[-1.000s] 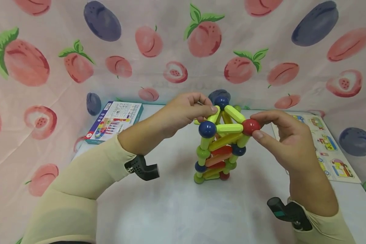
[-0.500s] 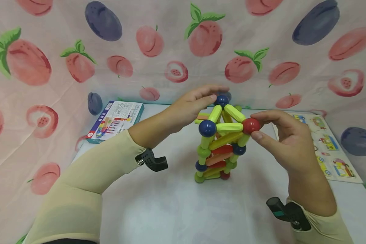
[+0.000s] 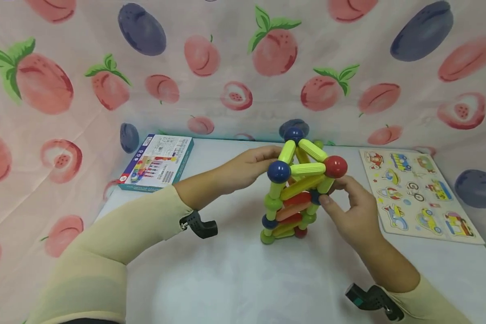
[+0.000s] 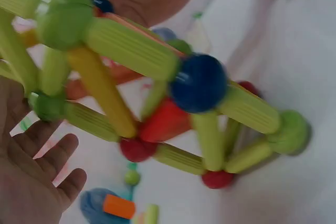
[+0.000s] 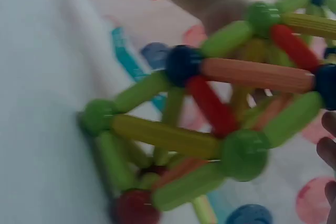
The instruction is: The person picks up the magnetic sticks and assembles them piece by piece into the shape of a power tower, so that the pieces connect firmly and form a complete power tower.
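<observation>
A tall tower of magnetic balls and sticks [image 3: 303, 187] stands upright on the table, with green, yellow, orange and red sticks between coloured balls. A blue ball [image 3: 293, 134] forms its peak, and a red ball [image 3: 335, 166] sits at its upper right corner. My left hand [image 3: 243, 168] is at the tower's upper left, fingertips partly hidden behind it; in the left wrist view its fingers [image 4: 52, 156] are spread beside a green ball [image 4: 48, 105]. My right hand [image 3: 354, 218] pinches a blue ball [image 3: 315, 196] on the tower's right side, thumb in front.
A toy box [image 3: 158, 162] lies at the back left. On the right is a wooden puzzle board [image 3: 409, 216] with vehicle pictures. Loose pieces, including an orange stick [image 4: 119, 206], lie beyond the tower. A fruit-print cloth [image 3: 235, 54] hangs behind the table.
My right hand has moved down from the red corner ball to the blue ball below. My left hand went from a top stick to the peak ball, then down to the tower's left side.
</observation>
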Available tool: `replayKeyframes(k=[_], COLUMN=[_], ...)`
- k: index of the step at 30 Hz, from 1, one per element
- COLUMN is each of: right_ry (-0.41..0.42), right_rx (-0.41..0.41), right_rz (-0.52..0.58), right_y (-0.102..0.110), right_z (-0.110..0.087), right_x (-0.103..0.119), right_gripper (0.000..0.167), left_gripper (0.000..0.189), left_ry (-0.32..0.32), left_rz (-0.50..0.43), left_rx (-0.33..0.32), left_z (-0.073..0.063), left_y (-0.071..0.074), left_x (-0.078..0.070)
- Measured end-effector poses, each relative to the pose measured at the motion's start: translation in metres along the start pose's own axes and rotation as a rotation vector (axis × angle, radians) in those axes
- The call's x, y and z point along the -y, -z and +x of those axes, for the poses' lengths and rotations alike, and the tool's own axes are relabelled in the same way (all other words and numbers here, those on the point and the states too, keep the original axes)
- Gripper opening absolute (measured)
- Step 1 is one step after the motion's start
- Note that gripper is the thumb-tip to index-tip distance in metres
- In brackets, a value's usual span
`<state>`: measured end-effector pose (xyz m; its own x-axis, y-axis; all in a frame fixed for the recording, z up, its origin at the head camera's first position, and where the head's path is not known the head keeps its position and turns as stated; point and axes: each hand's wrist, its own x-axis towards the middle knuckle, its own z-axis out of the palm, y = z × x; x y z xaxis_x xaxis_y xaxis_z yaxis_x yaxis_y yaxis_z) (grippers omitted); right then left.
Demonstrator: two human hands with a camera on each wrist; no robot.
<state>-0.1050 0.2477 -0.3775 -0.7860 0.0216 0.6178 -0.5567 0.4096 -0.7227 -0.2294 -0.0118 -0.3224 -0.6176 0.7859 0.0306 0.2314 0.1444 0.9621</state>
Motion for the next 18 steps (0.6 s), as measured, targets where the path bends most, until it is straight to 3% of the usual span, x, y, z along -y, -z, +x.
replayKeyframes(k=[3,7,11,14,18], right_ry=[-0.012,-0.013,-0.113,-0.22,-0.31], right_rx=[0.007,0.045,0.113,0.193,0.311], right_rz=[-0.043,-0.032,-0.053,-0.047,0.056], right_y=[-0.005,-0.005,-0.002,-0.001,-0.001], right_z=[-0.009,-0.01,-0.001,0.011,0.028], right_x=[-0.003,-0.003,-0.001,-0.001,-0.008], right_gripper=[0.041,0.047,0.043,0.038,0.037], left_gripper=[0.043,0.041,0.039,0.037,0.034], left_ry=[-0.007,-0.02,-0.016,-0.017,-0.024], left_rz=[0.009,0.037,0.071,0.044,0.002], left_rx=[0.024,-0.01,-0.061,-0.09,-0.121], left_z=[0.0,-0.005,-0.016,-0.029,-0.046], left_y=[-0.004,-0.003,0.003,0.008,0.007], left_x=[0.012,0.019,0.021,0.022,0.022])
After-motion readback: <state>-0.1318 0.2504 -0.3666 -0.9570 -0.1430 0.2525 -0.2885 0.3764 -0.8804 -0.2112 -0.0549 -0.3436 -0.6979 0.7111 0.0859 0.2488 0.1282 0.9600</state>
